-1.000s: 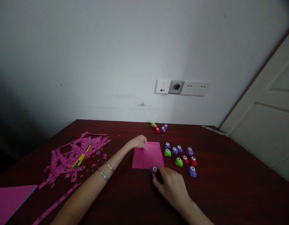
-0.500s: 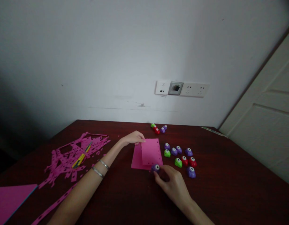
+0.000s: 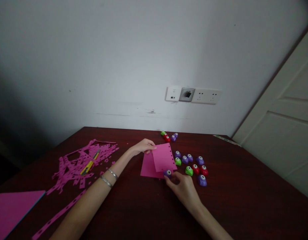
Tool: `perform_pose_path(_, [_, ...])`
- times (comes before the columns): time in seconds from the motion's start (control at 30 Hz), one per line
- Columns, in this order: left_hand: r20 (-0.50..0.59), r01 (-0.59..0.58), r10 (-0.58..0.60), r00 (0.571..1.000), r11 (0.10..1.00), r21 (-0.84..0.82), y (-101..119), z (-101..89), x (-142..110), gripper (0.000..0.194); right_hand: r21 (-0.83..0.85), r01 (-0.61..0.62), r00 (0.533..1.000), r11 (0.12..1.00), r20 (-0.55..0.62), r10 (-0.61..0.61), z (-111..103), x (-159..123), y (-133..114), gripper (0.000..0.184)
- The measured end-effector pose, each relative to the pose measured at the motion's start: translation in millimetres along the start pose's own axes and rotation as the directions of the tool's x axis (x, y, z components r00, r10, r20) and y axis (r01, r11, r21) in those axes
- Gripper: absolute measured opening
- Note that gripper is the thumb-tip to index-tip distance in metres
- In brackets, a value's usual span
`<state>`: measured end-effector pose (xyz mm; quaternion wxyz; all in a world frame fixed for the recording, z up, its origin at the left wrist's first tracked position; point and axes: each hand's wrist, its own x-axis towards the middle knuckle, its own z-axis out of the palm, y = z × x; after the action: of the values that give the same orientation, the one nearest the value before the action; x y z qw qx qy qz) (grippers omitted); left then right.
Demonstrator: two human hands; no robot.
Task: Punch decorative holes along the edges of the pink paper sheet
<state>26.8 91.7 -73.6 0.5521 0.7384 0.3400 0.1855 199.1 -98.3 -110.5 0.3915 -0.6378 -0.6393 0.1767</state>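
Observation:
My left hand (image 3: 145,146) pinches the upper left corner of a pink paper card (image 3: 164,157) with punched marks along its right side. Under that card lies a larger pink sheet (image 3: 147,170), flat on the table. Between the thumb and fingers of my right hand (image 3: 181,186) is a purple craft punch (image 3: 167,173) with a white, eye-like button. It sits at the card's lower edge; whether the paper is inside its slot I cannot tell. Just right of the card stand several more punches, among them a green punch (image 3: 178,161) and a red punch (image 3: 203,170).
Pink punched scraps (image 3: 76,163) are heaped on the left, with a yellow utility knife (image 3: 90,163) on top. A pink paper stack (image 3: 16,208) lies front left, near a long punched strip (image 3: 59,215). More punches (image 3: 167,138) stand by the wall (image 3: 119,66) on the dark table (image 3: 134,206).
The pink card has turned slightly and shifted right and up in my left hand. My right hand has moved a little up and right with the purple punch.

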Motion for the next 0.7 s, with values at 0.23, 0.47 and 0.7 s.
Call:
perform_pose_path(0.23, [0.01,-0.032,0.032,0.999,0.999,-0.009,-6.3,-0.2,1.3,0.03,-0.119,0.032,0.999,0.992,-0.031,-0.036,1.5,-1.9,-1.1,0.027])
perform_pose_path(0.47, [-0.024,0.001,-0.001,1.0,1.0,0.018,-3.2,0.6,0.0,0.029,-0.161,0.025,0.998,0.987,-0.051,-0.033,1.3,-0.4,-2.7,0.027])
perform_pose_path(0.7, [-0.03,0.011,-0.011,1.0,1.0,0.02,-4.2,1.8,0.1,0.028,-0.185,0.049,0.994,0.982,-0.09,-0.066,3.5,0.7,0.6,0.028])
